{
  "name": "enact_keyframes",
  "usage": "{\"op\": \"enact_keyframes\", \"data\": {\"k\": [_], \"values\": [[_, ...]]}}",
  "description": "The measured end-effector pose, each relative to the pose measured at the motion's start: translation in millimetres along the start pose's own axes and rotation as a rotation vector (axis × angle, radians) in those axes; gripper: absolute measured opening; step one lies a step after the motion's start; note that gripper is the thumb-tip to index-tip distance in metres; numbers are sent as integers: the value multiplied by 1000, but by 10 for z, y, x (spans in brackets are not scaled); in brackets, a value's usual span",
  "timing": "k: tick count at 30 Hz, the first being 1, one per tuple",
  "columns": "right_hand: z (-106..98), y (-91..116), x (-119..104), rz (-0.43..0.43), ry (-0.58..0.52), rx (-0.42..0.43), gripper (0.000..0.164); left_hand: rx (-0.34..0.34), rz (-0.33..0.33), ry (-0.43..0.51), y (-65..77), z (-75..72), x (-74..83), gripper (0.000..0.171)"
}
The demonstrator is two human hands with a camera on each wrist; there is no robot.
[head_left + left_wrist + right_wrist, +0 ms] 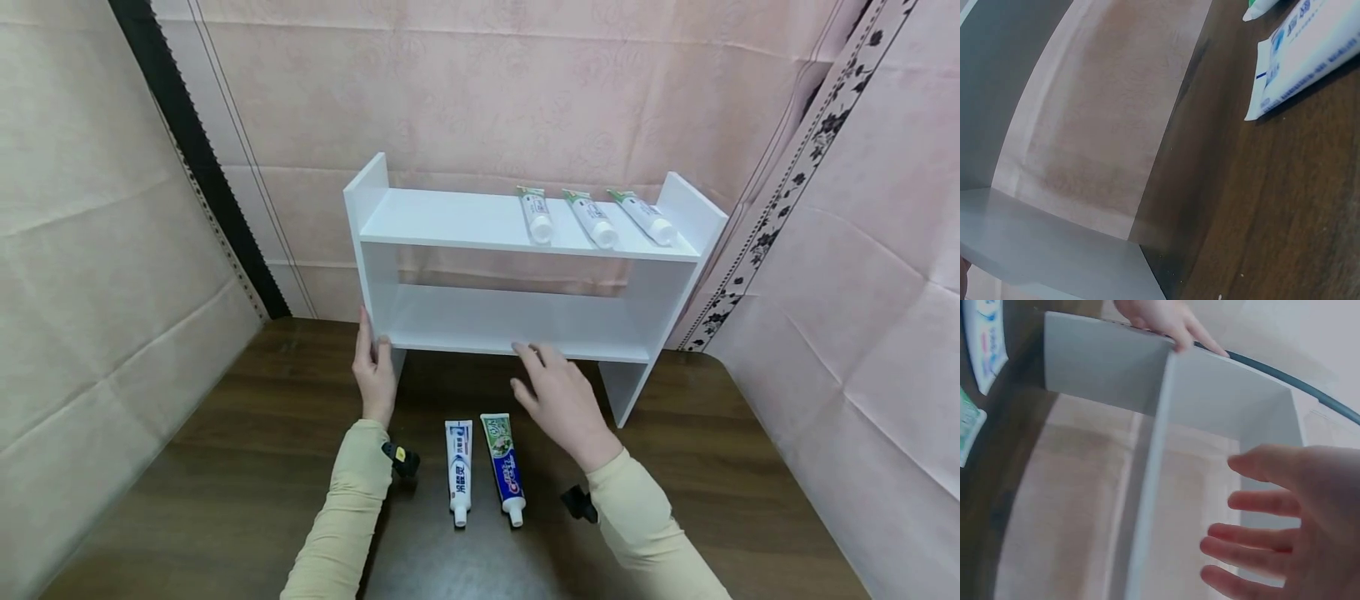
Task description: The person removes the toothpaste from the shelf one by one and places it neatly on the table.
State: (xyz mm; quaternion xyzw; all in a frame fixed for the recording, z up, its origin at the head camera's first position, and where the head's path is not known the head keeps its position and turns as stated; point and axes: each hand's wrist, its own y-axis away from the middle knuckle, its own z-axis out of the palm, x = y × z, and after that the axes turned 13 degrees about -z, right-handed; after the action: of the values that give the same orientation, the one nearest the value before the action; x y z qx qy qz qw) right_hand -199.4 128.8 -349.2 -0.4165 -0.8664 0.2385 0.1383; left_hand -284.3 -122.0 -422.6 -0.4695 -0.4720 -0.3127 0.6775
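A white two-tier shelf (495, 321) stands on the table. My left hand (375, 379) holds its left side panel, with the thumb at the front edge and the fingers along the outside. My right hand (558, 400) is in front of the lower board, fingers spread and holding nothing, as the right wrist view also shows. On the top board, three white toothpaste tubes lie towards the right: one (537, 217), a second (592, 221) and a third (645, 218). Between my forearms, a white-and-blue toothpaste tube (459, 467) and a green-and-blue toothpaste tube (502, 462) lie on the table.
The dark wooden table (225, 467) carries the shelf. Pale cloth hangs behind (487, 92) and at both sides. A black strip (202, 158) runs down the left cloth, and a floral band (795, 183) down the right one.
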Motion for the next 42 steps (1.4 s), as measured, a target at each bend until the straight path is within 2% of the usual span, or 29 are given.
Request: {"op": "enact_keyframes", "data": {"k": [4,13,16,22,28,38,42], "values": [[-136,-124,41,-13,19,101,46,0,-7,1,-2,1,1,56],[-396,-463,119,-24,62,362,66,35,24,-14,0,23,-22,56],[-461,-609,148,-20,78,412,66,39,25,-17,-8,24,-37,56],[-547,-855,228,50,69,397,66,23,16,-12,-8,20,-38,55],[-551,-962,274,86,61,376,62,17,29,-14,5,12,-40,56],[-634,-1025,293,112,57,436,34,36,38,-37,2,13,-61,55],[-686,-1123,329,142,49,393,27,29,25,-21,-2,11,-56,55]]}}
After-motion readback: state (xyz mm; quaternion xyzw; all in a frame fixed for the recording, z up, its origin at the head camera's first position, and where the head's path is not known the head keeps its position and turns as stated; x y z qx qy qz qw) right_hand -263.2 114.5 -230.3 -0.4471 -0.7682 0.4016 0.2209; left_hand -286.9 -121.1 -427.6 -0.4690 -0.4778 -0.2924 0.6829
